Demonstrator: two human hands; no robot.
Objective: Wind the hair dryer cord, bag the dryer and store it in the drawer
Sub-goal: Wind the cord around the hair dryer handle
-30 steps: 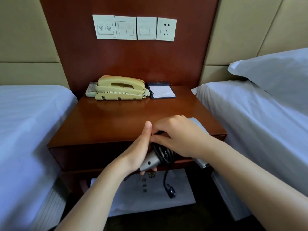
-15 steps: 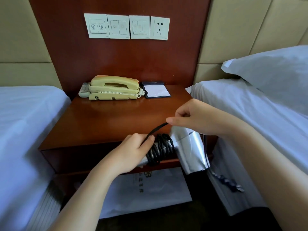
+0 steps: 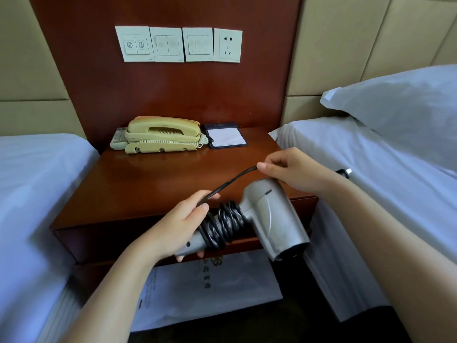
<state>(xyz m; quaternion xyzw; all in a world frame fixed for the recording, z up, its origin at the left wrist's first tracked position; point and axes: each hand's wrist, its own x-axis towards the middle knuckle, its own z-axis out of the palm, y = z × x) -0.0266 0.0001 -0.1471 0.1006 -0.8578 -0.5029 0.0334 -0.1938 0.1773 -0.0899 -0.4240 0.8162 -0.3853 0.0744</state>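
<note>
A silver hair dryer (image 3: 269, 216) hangs in front of the nightstand's front edge, nozzle pointing down and right. My left hand (image 3: 178, 226) grips its handle end. Several turns of black cord (image 3: 222, 225) wrap the handle. A free stretch of cord runs up and right to my right hand (image 3: 294, 170), which pinches it above the dryer body. The plug (image 3: 345, 172) sticks out past my right wrist, over the right bed. A white bag with printed text (image 3: 210, 285) lies on the floor below the nightstand. The drawer front (image 3: 103, 240) is closed.
The wooden nightstand (image 3: 153, 184) carries a beige telephone (image 3: 163, 134), a remote (image 3: 118, 139) and a notepad (image 3: 225, 136) at the back. White-sheeted beds flank it, left (image 3: 34, 194) and right (image 3: 371, 169), with a pillow (image 3: 400, 100). Wall switches and a socket (image 3: 228, 45) sit above.
My right hand lifted off the coil and drew the free cord up and to the right. The dryer body and the plug came into view. My left hand kept its grip on the handle.
</note>
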